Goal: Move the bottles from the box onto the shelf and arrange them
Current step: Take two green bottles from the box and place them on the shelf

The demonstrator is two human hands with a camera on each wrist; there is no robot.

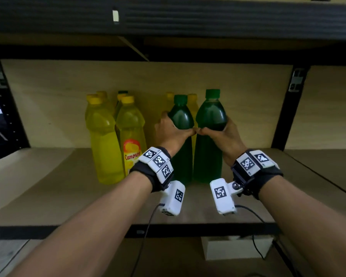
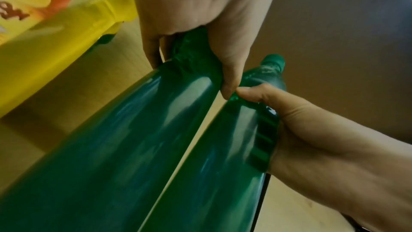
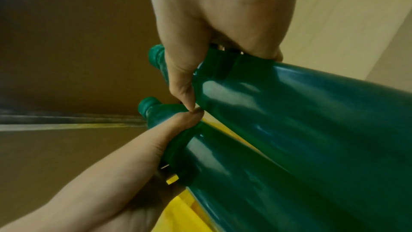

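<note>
Two green bottles stand upright side by side on the wooden shelf (image 1: 58, 188). My left hand (image 1: 171, 132) grips the left green bottle (image 1: 181, 118) around its upper body. My right hand (image 1: 223, 136) grips the right green bottle (image 1: 210, 116) the same way. The two thumbs touch between the bottles. In the left wrist view my left hand (image 2: 189, 29) wraps the near green bottle (image 2: 125, 138), with the right hand (image 2: 296, 121) on the other green bottle (image 2: 214, 165). The right wrist view shows my right hand (image 3: 214, 29) on its green bottle (image 3: 312, 112) and the left-hand bottle (image 3: 245, 174) below.
Several yellow bottles (image 1: 106, 140) stand in a group left of the green pair, one with an orange label (image 1: 131, 150); more yellow caps (image 1: 192, 95) show behind the green bottles. Black uprights (image 1: 288, 108) frame the shelf bay. An upper shelf edge (image 1: 188, 15) hangs overhead. Bare shelf board lies to the right.
</note>
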